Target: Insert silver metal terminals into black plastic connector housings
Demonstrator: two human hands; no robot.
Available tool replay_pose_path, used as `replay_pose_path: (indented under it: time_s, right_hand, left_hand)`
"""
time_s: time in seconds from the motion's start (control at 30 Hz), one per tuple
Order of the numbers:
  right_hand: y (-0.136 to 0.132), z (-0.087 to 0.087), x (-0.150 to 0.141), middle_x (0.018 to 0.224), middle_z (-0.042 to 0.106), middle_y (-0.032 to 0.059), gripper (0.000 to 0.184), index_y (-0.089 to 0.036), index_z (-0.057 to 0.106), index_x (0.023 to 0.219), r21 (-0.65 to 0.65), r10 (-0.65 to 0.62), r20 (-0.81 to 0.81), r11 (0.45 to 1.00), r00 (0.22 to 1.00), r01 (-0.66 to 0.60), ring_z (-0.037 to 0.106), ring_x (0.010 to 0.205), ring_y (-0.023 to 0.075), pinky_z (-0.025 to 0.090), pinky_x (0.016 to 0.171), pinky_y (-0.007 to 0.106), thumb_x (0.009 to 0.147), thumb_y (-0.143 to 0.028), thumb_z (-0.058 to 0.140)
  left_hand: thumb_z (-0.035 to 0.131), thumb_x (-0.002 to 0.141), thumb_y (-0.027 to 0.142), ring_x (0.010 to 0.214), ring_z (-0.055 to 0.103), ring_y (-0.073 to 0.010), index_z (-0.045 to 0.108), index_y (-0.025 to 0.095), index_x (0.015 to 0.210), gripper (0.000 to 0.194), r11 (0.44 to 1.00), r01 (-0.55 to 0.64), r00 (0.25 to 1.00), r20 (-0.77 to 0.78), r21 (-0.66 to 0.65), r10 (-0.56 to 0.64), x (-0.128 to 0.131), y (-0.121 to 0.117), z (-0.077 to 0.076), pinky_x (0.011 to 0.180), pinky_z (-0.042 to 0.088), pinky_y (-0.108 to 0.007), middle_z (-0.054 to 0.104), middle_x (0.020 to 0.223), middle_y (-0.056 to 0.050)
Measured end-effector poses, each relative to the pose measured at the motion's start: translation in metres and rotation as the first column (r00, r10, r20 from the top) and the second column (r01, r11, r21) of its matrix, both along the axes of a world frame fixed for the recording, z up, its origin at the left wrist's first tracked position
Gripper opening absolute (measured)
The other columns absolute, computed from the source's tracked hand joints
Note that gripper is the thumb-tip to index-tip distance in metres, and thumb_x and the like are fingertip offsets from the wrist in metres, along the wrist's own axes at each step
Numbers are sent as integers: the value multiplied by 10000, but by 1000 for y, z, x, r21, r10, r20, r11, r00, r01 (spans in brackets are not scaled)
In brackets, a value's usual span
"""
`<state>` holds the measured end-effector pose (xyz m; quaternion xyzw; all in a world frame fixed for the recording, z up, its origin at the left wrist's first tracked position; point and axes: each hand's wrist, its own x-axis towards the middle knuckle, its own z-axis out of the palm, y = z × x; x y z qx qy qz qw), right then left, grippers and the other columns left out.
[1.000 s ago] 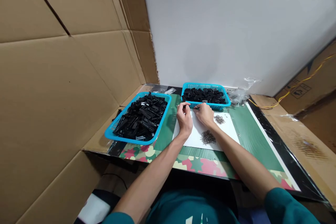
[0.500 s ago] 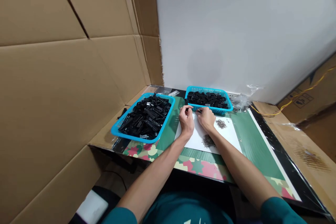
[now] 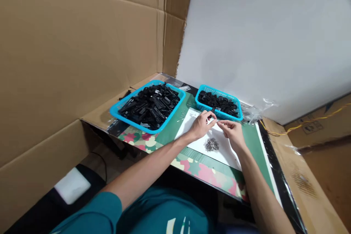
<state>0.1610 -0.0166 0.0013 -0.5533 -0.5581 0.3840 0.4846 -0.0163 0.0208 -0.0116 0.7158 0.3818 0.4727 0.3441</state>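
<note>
My left hand (image 3: 202, 125) is closed on a small black plastic piece (image 3: 212, 110), of which only a bit shows above the fingers. Close on its right, my right hand (image 3: 231, 131) pinches thumb and fingers together by the left fingertips. Whatever is in that pinch is too small to make out. Both hands are over a white sheet (image 3: 192, 142). A pile of tiny metal pieces (image 3: 211, 144) lies on the sheet just below the hands.
A blue basket (image 3: 116, 112) heaped with long black plastic parts stands at left. Behind the hands is a second blue basket (image 3: 239, 117) of smaller black parts. Crumpled clear plastic (image 3: 251, 114) and a yellow cord (image 3: 285, 132) lie to the right. Cardboard (image 3: 82, 55) walls the left side.
My right hand has shifted right and turned so its fingertips meet the left hand's. My left hand has rotated toward the right, still with the black piece. The camera view has tilted.
</note>
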Motion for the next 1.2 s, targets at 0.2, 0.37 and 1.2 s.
replay_pose_path:
  time_s: [0.2, 0.37, 1.2]
  right_hand:
    - [-7, -5, 10, 508, 358, -90, 417, -163, 724, 762, -59, -1, -209, 998, 978, -11, 217, 462, 65, 146, 460, 249, 690, -538, 893]
    - [-3, -5, 14, 525, 387, -84, 402, -156, 747, 794, -45, 35, -204, 998, 978, -45, 246, 475, 59, 175, 462, 242, 696, -511, 908]
    - [-5, -7, 32, 477, 470, -63, 236, -170, 631, 664, -95, -152, -124, 986, 981, 141, 284, 414, 56, 175, 425, 226, 678, -356, 776]
  left_hand:
    - [597, 960, 360, 755, 555, -155, 669, 198, 914, 183, 976, 212, 977, 13, -40, -212, 4, -4, 1, 690, 432, -279, 624, 895, -17]
    - [569, 968, 398, 712, 527, -153, 661, 198, 904, 229, 973, 216, 976, -10, -78, -218, 5, -6, 6, 648, 404, -277, 614, 858, -13]
    - [527, 1049, 382, 1015, 725, -270, 686, 294, 1296, 307, 949, 306, 875, -372, -70, -310, -6, -9, 2, 820, 524, -331, 767, 1167, -60]
